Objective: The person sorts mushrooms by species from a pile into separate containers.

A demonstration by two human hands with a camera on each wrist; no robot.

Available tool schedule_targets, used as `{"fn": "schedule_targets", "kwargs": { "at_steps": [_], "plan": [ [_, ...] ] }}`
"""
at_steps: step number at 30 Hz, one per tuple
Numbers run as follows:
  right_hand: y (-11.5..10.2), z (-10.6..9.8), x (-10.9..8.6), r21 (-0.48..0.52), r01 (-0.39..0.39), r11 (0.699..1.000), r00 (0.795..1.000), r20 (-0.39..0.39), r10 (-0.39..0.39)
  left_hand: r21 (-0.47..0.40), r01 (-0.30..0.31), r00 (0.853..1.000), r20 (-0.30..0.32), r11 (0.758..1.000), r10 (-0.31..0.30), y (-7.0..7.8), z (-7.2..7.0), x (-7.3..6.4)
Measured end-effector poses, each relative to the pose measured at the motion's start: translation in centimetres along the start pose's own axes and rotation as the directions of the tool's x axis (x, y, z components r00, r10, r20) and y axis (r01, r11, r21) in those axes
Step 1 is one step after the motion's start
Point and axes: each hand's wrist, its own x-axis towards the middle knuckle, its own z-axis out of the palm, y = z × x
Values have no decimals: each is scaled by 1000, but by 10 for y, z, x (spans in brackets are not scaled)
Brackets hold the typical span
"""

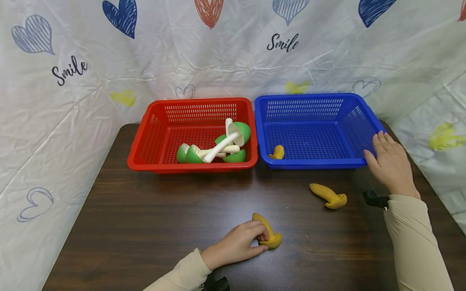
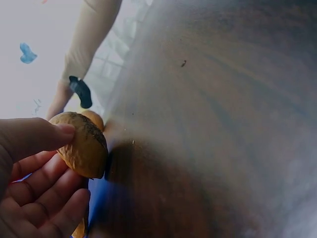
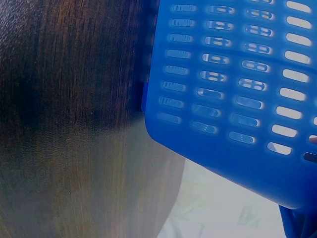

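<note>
My left hand grips a yellow toy mushroom low at the table's front middle; in the left wrist view the thumb presses on its wrinkled cap. My right hand rests with straight fingers on the right rim of the blue basket. The right wrist view shows that basket's slotted wall close up, with the hand almost wholly out of frame. Between the two hands lies a second yellow mushroom on the table. A smaller yellow piece sits inside the blue basket, at its front left corner.
Left of the blue basket stands a red basket, nearly touching it. Several green-capped mushrooms with white stems lie in its right half. A white printed cloth hangs behind the dark wooden table.
</note>
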Motion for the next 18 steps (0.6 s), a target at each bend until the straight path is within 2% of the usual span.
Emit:
{"fn": "schedule_targets", "kwargs": {
  "at_steps": [18],
  "plan": [
    [0, 0, 0, 2, 3, 1000, 1000, -12, -3, -136, 26, 1000, 2, 990, -26, 0, 1, 0]
  ]
}}
